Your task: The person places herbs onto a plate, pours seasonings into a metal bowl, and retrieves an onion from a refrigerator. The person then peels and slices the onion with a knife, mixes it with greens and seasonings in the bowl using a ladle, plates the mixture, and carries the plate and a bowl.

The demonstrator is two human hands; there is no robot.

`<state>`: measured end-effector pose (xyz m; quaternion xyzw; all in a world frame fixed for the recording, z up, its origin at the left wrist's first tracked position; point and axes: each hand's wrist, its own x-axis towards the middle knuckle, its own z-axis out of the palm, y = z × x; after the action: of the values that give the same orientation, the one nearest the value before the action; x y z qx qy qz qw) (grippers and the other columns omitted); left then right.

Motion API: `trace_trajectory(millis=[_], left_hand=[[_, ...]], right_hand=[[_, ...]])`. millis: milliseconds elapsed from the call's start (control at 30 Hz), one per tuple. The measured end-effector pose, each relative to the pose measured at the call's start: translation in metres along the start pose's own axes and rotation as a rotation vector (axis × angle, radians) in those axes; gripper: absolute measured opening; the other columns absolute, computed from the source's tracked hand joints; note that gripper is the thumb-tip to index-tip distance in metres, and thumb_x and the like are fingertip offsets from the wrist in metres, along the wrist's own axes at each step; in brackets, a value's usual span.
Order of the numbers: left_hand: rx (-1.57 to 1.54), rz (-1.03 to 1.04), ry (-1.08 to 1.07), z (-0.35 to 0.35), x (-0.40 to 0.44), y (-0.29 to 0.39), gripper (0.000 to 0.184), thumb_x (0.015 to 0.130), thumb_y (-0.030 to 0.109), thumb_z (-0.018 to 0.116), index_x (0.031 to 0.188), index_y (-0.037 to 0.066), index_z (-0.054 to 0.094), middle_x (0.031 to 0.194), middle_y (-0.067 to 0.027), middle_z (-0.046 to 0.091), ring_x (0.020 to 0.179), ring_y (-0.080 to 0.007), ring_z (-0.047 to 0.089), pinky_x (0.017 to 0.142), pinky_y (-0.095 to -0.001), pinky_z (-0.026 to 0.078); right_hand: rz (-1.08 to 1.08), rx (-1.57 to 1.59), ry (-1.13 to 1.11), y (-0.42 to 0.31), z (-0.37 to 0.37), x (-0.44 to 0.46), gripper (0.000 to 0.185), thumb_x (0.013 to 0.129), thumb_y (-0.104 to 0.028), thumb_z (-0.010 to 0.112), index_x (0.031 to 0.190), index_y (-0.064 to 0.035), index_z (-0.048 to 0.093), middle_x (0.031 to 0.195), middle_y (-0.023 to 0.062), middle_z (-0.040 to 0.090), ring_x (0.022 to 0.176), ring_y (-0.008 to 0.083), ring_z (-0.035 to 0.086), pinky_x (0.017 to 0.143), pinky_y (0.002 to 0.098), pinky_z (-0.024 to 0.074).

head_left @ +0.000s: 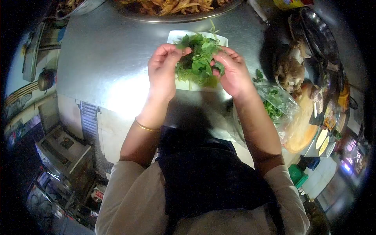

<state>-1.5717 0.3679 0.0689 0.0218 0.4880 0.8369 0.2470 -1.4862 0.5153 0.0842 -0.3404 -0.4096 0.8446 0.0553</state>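
Both hands are pinching the same bunch of leafy greens: the left hand (162, 66) grips one side between thumb and curled fingers, and the right hand (234, 72) nips the other side in the same way. The leafy greens (199, 56) sit between them, over a white plate (183, 85); whether the lower leaves rest on it or hang just above is hard to tell. Gripping from opposite sides probably lets the loose stems be spread or parted without the bunch slumping, and the plate beneath seems well placed to catch stray bits. A thin stem sticks up past the plate's far edge.

The plate lies on the metal surface (98, 51) straight in front of the person, likely so that both arms reach it evenly. Beyond it is a large metal tray (176, 18) of chicken feet (180, 6), well out of the elbows' way. Beside the right forearm, a clear plastic bag (290, 111) holds more leaves (274, 111), presumably kept near for easy reach. It lies against a wooden cutting board (304, 131), with a lump of meat (290, 66) and a dark pan (321, 35) farther off on that side.
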Motion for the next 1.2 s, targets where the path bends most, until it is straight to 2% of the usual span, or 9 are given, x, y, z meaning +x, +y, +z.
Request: trace_trajectory(millis=[200,367,567,767,833,900,1000,1100,1200], left_hand=[[0.587,0.184,-0.082,0.009,-0.005,-0.009,0.008,0.085,0.000,0.062,0.092,0.003,0.060,0.087,-0.0005,0.062,0.077,-0.0062,0.053,0.069,-0.0198,0.044],[0.294,0.079,0.050,0.003,-0.001,-0.009,0.006,0.086,0.002,0.062,0.092,0.002,0.061,0.082,0.0013,0.060,0.074,-0.0058,0.053,0.070,-0.0192,0.043],[0.295,0.040,0.039,0.004,-0.007,-0.005,0.005,0.087,0.002,0.061,0.092,0.002,0.061,0.086,-0.0008,0.062,0.077,-0.0082,0.056,0.074,-0.0211,0.045],[-0.131,0.012,-0.097,0.002,-0.005,0.000,0.007,0.087,0.001,0.060,0.094,0.002,0.061,0.091,-0.0021,0.063,0.086,-0.0105,0.058,0.079,-0.0237,0.045],[0.209,0.022,-0.121,0.003,-0.008,-0.001,0.009,0.087,0.001,0.059,0.096,0.002,0.061,0.091,-0.0025,0.063,0.089,-0.0104,0.056,0.081,-0.0243,0.044],[0.527,0.131,-0.186,-0.002,-0.007,-0.007,0.010,0.089,0.003,0.058,0.099,0.002,0.060,0.096,-0.0030,0.062,0.092,-0.0092,0.054,0.083,-0.0237,0.043],[0.465,0.215,-0.192,0.000,-0.005,-0.014,0.010,0.090,0.005,0.059,0.099,0.003,0.058,0.097,-0.0015,0.060,0.089,-0.0077,0.053,0.080,-0.0214,0.043],[0.277,0.047,-0.186,0.001,-0.007,-0.012,0.011,0.089,0.002,0.059,0.099,0.002,0.055,0.096,-0.0010,0.058,0.088,-0.0081,0.053,0.078,-0.0210,0.043],[0.356,0.034,-0.189,0.003,-0.011,-0.010,0.012,0.088,-0.001,0.059,0.098,0.003,0.054,0.093,-0.0004,0.058,0.085,-0.0082,0.053,0.077,-0.0211,0.043]], right_hand=[[-0.067,-0.176,-0.093,0.009,0.007,-0.002,0.020,0.082,-0.014,0.067,0.099,-0.0055,0.065,0.078,-0.0012,0.062,0.067,0.0069,0.055,0.055,0.0202,0.0405],[-0.076,-0.089,-0.054,0.007,0.004,-0.004,0.015,0.083,-0.011,0.062,0.098,-0.0054,0.062,0.082,0.0006,0.063,0.069,0.0087,0.057,0.056,0.0226,0.0421],[-0.075,-0.073,-0.070,0.006,0.000,-0.001,0.018,0.084,-0.011,0.056,0.102,-0.0078,0.059,0.086,0.0009,0.063,0.072,0.0104,0.058,0.057,0.0254,0.0426],[-0.062,-0.035,-0.033,0.008,0.003,-0.002,0.020,0.085,-0.011,0.057,0.104,-0.0075,0.059,0.086,0.0012,0.062,0.073,0.0102,0.057,0.057,0.0252,0.0422],[0.002,0.122,-0.080,0.002,0.006,-0.003,0.019,0.085,-0.010,0.059,0.104,-0.0067,0.060,0.087,0.0014,0.062,0.073,0.0102,0.056,0.057,0.0252,0.0424],[-0.112,-0.054,-0.153,0.003,0.013,-0.004,0.018,0.084,-0.010,0.062,0.102,-0.0060,0.060,0.086,0.0011,0.062,0.072,0.0103,0.055,0.058,0.0256,0.0426],[-0.153,-0.072,-0.205,0.006,0.013,-0.001,0.017,0.084,-0.010,0.066,0.099,-0.0049,0.060,0.085,0.0007,0.061,0.071,0.0108,0.055,0.060,0.0262,0.0431],[-0.064,0.116,-0.189,0.005,0.010,0.002,0.016,0.084,-0.010,0.066,0.098,-0.0067,0.061,0.083,-0.0001,0.060,0.071,0.0108,0.054,0.060,0.0258,0.0431],[-0.014,0.217,-0.150,0.001,0.009,0.001,0.014,0.084,-0.012,0.067,0.096,-0.0088,0.061,0.081,-0.0006,0.060,0.071,0.0106,0.054,0.060,0.0252,0.0430]])
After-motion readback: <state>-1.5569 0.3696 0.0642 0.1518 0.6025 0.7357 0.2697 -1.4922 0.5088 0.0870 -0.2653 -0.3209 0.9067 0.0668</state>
